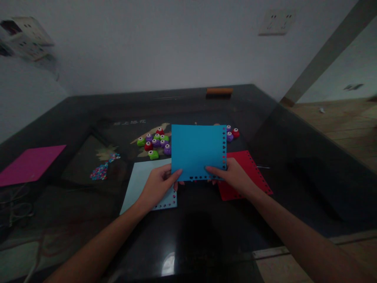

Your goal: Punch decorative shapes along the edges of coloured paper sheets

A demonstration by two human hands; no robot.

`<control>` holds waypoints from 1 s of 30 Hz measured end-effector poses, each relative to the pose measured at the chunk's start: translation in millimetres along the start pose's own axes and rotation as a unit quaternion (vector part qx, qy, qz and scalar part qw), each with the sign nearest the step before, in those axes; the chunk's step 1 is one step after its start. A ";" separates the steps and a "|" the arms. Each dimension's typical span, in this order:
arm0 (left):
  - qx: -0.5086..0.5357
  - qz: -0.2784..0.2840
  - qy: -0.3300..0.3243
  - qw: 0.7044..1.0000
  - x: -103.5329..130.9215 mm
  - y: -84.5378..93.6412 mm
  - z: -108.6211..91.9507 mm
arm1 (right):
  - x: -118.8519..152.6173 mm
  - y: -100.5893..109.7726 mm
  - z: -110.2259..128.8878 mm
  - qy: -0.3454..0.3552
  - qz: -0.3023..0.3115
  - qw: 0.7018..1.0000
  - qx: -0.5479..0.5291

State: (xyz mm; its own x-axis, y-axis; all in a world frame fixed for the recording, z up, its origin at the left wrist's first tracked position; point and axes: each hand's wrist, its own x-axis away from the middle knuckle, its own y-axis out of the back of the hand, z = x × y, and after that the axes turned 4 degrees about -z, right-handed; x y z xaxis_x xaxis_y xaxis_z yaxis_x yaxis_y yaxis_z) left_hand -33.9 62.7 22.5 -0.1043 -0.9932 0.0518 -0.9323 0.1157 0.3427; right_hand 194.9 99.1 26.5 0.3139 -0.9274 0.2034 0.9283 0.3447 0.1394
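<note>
A sheet of blue paper (198,149) is raised above the dark table, with small punched shapes along its right and bottom edges. My left hand (160,182) pinches its lower left corner, thumb on the front. At the lower right, my right hand (231,175) grips it the same way; the other fingers are partly hidden behind the sheet. Below my left hand lies a light blue sheet (138,184) with punched edges. A red sheet (246,173), punched likewise, lies under my right hand. Several small craft punches (156,142) in green, purple and red stand behind the blue paper.
A magenta sheet (32,165) lies at the far left. Punched-out paper bits (100,172) are heaped left of the light blue sheet. An orange-brown roll (219,91) rests by the wall at the table's back edge. More punches (232,133) show right of the blue paper.
</note>
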 end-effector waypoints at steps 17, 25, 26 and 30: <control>-0.084 -0.125 -0.105 0.983 -11.6 23.2 -0.7 | -0.2 0.1 -1.7 -0.001 -0.046 0.998 0.043; -0.349 -0.264 -0.127 0.890 -36.3 70.3 34.0 | -1.2 -1.5 -2.9 0.003 -0.050 0.997 0.055; -0.366 -0.256 -0.118 0.887 -37.1 71.5 37.3 | -1.1 -1.7 -2.8 0.005 -0.051 0.997 0.054; -0.430 -0.231 -0.091 0.868 -35.7 67.7 41.2 | 0.1 -1.6 -1.5 0.012 -0.054 0.997 0.057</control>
State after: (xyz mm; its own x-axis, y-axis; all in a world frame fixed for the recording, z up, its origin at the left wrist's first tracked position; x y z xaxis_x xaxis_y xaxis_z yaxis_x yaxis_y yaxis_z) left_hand -107.6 105.5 5.2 0.0868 -0.9123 -0.4001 -0.2942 -0.4072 0.8646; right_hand 193.7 98.3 24.8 0.2189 -0.9627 0.1591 0.9289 0.2555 0.2681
